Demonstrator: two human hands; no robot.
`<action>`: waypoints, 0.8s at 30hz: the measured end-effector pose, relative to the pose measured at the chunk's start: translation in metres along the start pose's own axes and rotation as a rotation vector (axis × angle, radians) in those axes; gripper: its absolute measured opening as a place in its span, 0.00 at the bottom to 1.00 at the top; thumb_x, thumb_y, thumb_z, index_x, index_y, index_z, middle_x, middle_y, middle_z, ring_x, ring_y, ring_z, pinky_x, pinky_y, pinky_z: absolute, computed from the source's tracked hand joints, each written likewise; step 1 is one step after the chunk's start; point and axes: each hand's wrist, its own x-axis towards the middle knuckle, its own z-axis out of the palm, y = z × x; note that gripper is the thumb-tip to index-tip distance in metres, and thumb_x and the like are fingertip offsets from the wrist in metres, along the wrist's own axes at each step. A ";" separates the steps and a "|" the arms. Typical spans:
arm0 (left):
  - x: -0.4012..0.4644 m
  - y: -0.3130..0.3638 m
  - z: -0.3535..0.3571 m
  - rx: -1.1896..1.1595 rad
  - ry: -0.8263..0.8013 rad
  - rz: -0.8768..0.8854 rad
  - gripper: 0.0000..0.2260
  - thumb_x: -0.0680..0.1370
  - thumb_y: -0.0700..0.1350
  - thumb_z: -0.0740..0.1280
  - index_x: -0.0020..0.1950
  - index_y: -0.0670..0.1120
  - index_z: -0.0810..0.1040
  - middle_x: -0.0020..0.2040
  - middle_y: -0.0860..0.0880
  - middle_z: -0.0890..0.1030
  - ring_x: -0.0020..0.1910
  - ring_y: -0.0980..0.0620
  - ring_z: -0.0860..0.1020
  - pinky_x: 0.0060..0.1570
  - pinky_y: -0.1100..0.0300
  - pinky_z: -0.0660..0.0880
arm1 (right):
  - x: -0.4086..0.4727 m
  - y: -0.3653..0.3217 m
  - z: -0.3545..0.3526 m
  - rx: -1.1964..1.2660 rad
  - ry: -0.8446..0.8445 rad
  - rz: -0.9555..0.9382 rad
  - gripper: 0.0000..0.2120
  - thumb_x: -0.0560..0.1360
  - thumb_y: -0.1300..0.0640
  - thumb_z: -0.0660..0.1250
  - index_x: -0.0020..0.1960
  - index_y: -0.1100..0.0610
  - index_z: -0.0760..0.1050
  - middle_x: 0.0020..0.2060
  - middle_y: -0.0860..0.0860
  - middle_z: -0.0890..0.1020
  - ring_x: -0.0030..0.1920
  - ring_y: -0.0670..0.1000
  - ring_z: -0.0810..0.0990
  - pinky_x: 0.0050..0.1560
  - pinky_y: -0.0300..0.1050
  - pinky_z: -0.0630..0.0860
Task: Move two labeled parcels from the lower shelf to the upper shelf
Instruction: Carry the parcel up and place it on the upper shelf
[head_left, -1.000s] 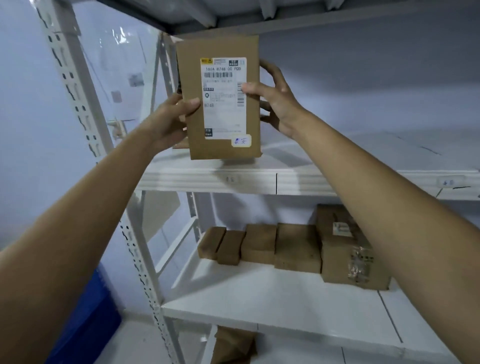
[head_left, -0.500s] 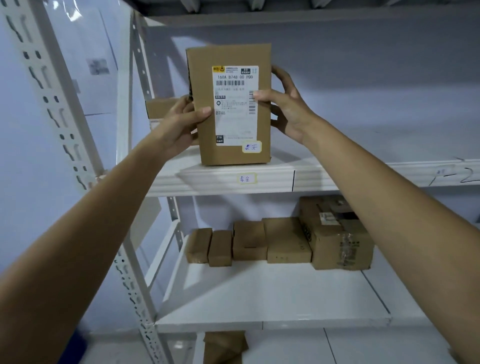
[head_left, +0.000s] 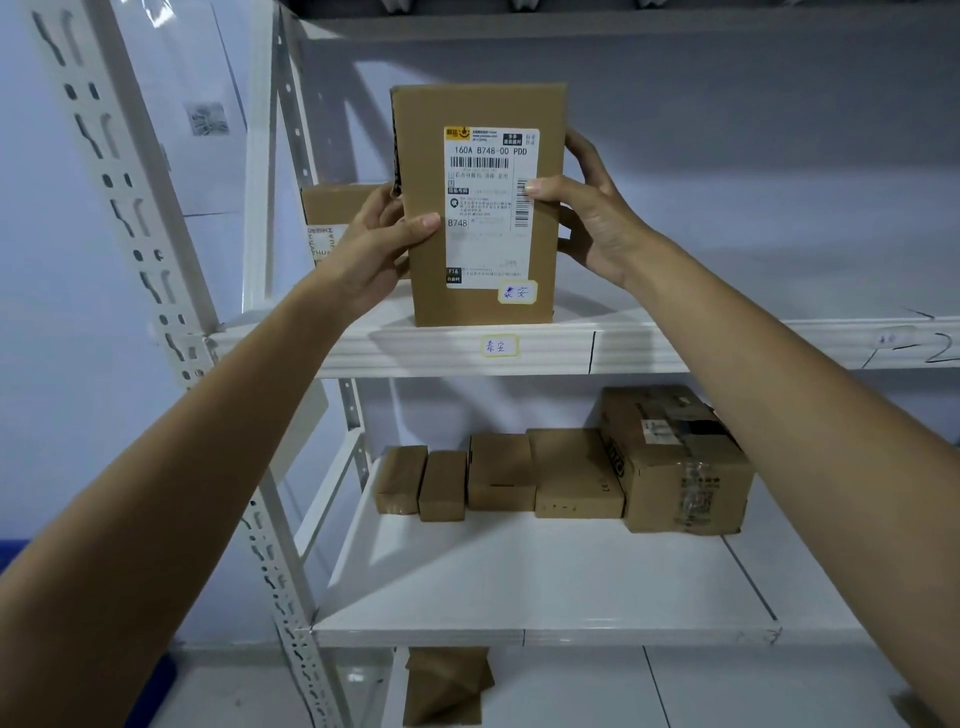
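A brown cardboard parcel (head_left: 480, 104) with a white shipping label stands upright on the upper shelf (head_left: 649, 345), its bottom edge at the shelf's front lip. My left hand (head_left: 374, 249) grips its left side, thumb on the front. My right hand (head_left: 587, 213) holds its right side, thumb on the label's edge. Behind my left hand another brown parcel (head_left: 337, 205) sits on the same shelf, partly hidden. On the lower shelf (head_left: 519, 587) stands a row of several brown boxes (head_left: 498, 470), the biggest taped one (head_left: 675, 462) at the right.
A white perforated rack post (head_left: 156, 291) runs down the left. A handwritten tag (head_left: 500, 346) is stuck on the upper shelf's lip below the parcel. A brown package (head_left: 447, 686) lies under the lower shelf. The upper shelf stretches bare to the right.
The parcel has come down from in front of the rack and now rests on the upper shelf's front edge. Both hands kept their grip. The camera moved closer.
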 end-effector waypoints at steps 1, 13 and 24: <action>0.000 0.000 0.000 0.000 -0.005 0.003 0.22 0.74 0.39 0.70 0.66 0.52 0.72 0.66 0.51 0.79 0.63 0.48 0.79 0.69 0.45 0.71 | -0.001 -0.001 0.000 -0.001 -0.003 0.000 0.34 0.73 0.56 0.72 0.74 0.42 0.62 0.54 0.50 0.85 0.62 0.55 0.81 0.60 0.53 0.78; -0.003 -0.002 0.000 0.012 -0.026 0.001 0.25 0.80 0.35 0.64 0.76 0.45 0.64 0.75 0.44 0.71 0.68 0.44 0.75 0.65 0.46 0.70 | -0.007 -0.001 0.002 0.008 0.008 0.038 0.33 0.75 0.57 0.72 0.76 0.45 0.61 0.64 0.54 0.81 0.67 0.56 0.76 0.71 0.64 0.68; -0.086 0.000 -0.009 0.214 0.177 0.240 0.26 0.70 0.51 0.75 0.67 0.53 0.72 0.68 0.52 0.76 0.69 0.49 0.76 0.62 0.57 0.75 | -0.078 0.015 -0.013 -0.006 0.298 -0.074 0.37 0.69 0.46 0.73 0.75 0.48 0.65 0.68 0.52 0.75 0.69 0.49 0.73 0.69 0.49 0.68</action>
